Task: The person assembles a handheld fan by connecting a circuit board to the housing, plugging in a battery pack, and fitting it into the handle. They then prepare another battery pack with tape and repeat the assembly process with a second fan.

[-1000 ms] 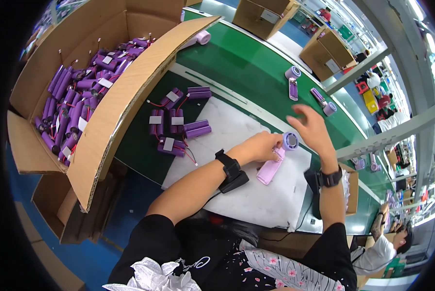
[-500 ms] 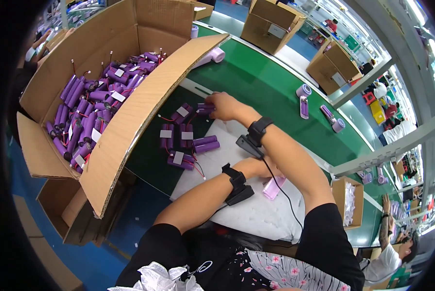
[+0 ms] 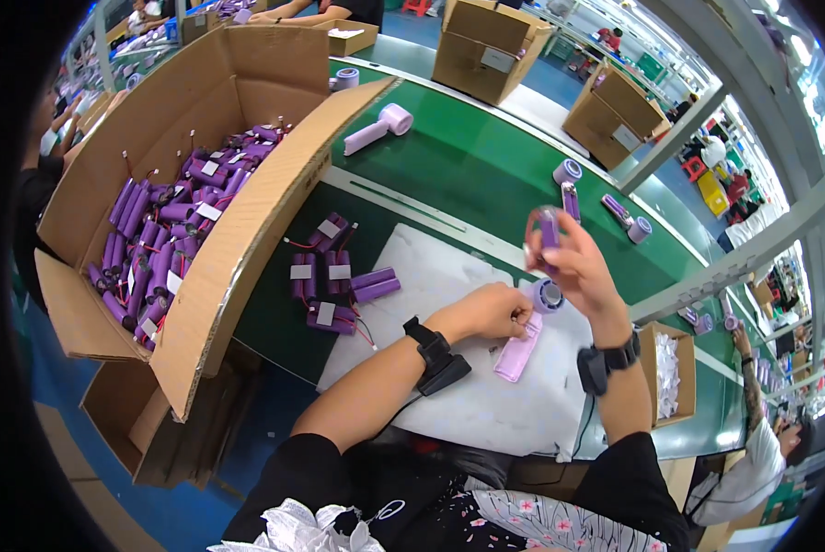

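Note:
Raised over the right side of the white padded mat (image 3: pixel 431 276), my right hand (image 3: pixel 580 271) grips a purple battery pack (image 3: pixel 549 230), slightly blurred. My left hand (image 3: pixel 488 313) is closed in a pinch at the neck of a pale-purple handheld fan (image 3: pixel 515 357). The fan lies on the mat, its round head (image 3: pixel 548 294) pointing away from me and its handle toward me. Left of the mat are several purple battery packs with white labels and thin wires, among them one pack (image 3: pixel 330 317) and a paired pack (image 3: pixel 376 283) overlapping the mat's edge.
A big open cardboard box (image 3: pixel 247 248) full of purple battery packs stands at the left. Fans lie on the green conveyor belt (image 3: pixel 468 138), one fan (image 3: pixel 385 124) near the box. A small carton (image 3: pixel 684 368) with white pieces sits at the right. Co-workers are farther off.
My right hand has moved from the loose packs on the left over to the right, carrying a battery pack. My left hand stays at the fan, now more in sight.

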Tool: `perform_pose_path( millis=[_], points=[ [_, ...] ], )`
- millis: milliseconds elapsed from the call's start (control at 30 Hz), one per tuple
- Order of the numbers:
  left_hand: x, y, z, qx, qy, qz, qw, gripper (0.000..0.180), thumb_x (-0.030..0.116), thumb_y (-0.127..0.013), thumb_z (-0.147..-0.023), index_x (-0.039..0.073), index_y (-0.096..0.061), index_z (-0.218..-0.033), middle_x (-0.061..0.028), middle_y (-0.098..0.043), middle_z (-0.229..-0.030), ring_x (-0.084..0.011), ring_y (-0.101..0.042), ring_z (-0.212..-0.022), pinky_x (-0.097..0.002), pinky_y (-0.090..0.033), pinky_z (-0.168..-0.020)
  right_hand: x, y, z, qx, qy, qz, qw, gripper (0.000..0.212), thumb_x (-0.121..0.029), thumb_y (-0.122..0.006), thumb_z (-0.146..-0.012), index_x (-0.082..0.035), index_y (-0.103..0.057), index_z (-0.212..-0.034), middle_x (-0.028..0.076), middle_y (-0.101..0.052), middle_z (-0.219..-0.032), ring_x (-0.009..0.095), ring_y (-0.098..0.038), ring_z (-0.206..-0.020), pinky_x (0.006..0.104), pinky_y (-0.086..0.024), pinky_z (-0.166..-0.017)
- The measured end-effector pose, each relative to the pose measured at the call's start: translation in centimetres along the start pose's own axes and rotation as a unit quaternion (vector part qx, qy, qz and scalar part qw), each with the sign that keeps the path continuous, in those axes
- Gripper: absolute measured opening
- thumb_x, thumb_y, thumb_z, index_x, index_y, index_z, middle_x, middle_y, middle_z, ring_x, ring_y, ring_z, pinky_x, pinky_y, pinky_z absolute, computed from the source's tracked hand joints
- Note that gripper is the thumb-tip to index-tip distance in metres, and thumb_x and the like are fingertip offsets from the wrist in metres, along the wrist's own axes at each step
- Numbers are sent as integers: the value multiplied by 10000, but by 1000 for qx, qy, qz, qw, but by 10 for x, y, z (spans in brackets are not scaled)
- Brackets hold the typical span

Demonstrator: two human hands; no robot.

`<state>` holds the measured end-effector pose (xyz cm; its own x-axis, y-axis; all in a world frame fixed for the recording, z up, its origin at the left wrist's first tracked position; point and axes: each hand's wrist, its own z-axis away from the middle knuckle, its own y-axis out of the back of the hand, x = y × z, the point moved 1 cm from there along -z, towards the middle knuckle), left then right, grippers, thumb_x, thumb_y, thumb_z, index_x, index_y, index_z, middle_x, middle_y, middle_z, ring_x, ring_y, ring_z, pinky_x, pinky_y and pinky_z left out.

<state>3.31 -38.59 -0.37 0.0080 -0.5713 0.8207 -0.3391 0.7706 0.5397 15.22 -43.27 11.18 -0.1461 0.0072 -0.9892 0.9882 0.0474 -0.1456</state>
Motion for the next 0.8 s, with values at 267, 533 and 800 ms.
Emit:
perform_pose_path(
  millis=[267, 533, 800],
  points=[
    [8, -3, -6, 24, 35, -47, 998, 200, 211, -735, -708, 75, -588, -723, -92, -608, -653, -276, -595, -625, -382, -450, -585, 87, 52, 86, 290, 13, 194, 937, 157, -105, -632, -874, -30, -555, -988, 5, -507, -718, 99, -469, -638, 266, -413, -598],
    [15, 15, 0, -28, 48, 18, 998, 174, 151, -744, -739, 45, -661, -851, -71, -658, -739, -179, -592, -644, -294, -463, -620, 93, 33, 84, 212, 149, 372, 891, 140, -42, -667, -805, -41, -594, -924, 79, -563, -759, 180, -582, -668, 308, -461, -573],
    [15, 17, 8, -31, 63, 34, 997, 176, 130, -741, -746, 45, -680, -888, -77, -650, -739, -179, -585, -649, -295, -466, -635, 96, 14, 91, 162, 155, 456, 861, 195, 0, -692, -727, -13, -631, -912, 107, -547, -879, 262, -585, -720, 324, -490, -629]
  ],
)
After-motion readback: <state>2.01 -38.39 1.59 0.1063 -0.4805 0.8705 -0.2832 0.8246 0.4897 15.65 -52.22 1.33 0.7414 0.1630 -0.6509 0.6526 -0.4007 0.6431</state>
